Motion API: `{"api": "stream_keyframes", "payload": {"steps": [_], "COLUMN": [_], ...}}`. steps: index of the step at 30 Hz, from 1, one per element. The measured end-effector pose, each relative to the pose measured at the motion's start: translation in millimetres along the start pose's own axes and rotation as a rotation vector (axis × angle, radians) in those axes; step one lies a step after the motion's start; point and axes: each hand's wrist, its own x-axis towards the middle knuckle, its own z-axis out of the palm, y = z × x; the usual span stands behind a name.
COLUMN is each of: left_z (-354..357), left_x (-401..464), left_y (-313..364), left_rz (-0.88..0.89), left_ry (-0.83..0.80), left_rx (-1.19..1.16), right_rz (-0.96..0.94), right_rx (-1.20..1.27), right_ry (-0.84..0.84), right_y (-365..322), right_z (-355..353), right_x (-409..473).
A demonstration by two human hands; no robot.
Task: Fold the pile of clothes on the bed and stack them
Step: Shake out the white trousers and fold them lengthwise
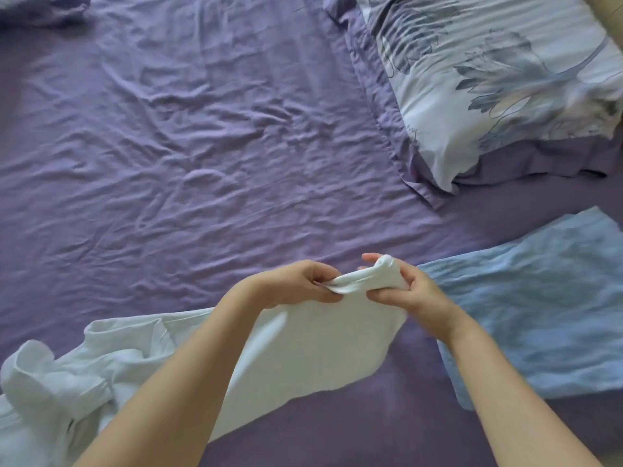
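My left hand (296,284) and right hand (404,291) both pinch the white garment's (303,352) bunched edge at six o'clock on the bed (202,146), fingers (323,276) curled tight; I should spread it flat before folding.

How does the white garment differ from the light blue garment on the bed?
The white garment is held up at one bunched edge by both hands, while the light blue garment lies flat and untouched. White trails left and crumpled; blue sits smooth on the right. Both rest on the purple sheet.
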Motion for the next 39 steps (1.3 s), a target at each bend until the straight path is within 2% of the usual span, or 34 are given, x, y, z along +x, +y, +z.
{"api": "stream_keyframes", "payload": {"steps": [4,6,9,11,12,15,17,20,22,24,30,31,33,35,36,37,39], "left_z": [14,16,6,-1,-3,-3,-6,-11,-12,-10,-4,-2,7,25,36,49,78], "left_x": [12,15,8,8,11,28,31,20,10,6,8,10,16,23,26,26,23], "left_y": [23,31,35,32,29,10,-13,-53,-71,-81,-84,-84,-82,-77,-75,-76,-84], "left_rz": [0.102,0.167,0.217,0.222,0.193,-0.004,-0.150,-0.292,-0.326,-0.325,-0.342,-0.342,-0.320,-0.306,-0.294,-0.273,-0.214], "left_ry": [0.083,0.112,0.088,0.144,0.199,0.394,0.408,0.351,0.384,0.445,0.830,0.856,0.891,0.885,0.886,0.884,0.883], "left_rx": [0.069,0.004,-0.214,-0.327,-0.306,0.088,0.424,0.746,0.855,0.904,0.858,0.852,0.696,0.519,0.484,0.474,0.549], "right_rz": [-0.058,-0.056,0.016,0.036,0.022,0.013,0.088,0.174,0.213,0.214,0.081,0.053,-0.061,-0.281,-0.366,-0.393,-0.262], "right_rx": [0.045,0.022,-0.081,-0.119,-0.163,-0.646,-0.919,-0.979,-0.970,-1.089,-1.354,-1.401,-1.496,-1.567,-1.577,-1.579,-1.601], "right_ry": [0.065,0.038,-0.106,-0.077,-0.009,0.243,0.342,0.380,0.320,0.271,0.485,0.507,0.557,0.636,0.610,0.511,0.202], "right_y": [-1,-2,-2,-1,0,10,22,41,51,61,69,69,66,65,65,66,72], "right_z": [-1,-8,-21,-25,-25,-20,-17,-13,-8,-3,-1,1,4,13,21,31,48], "right_x": [2,-1,-10,-13,-13,-8,-10,-15,-16,-18,-22,-21,-17,-13,-11,-8,2]}}
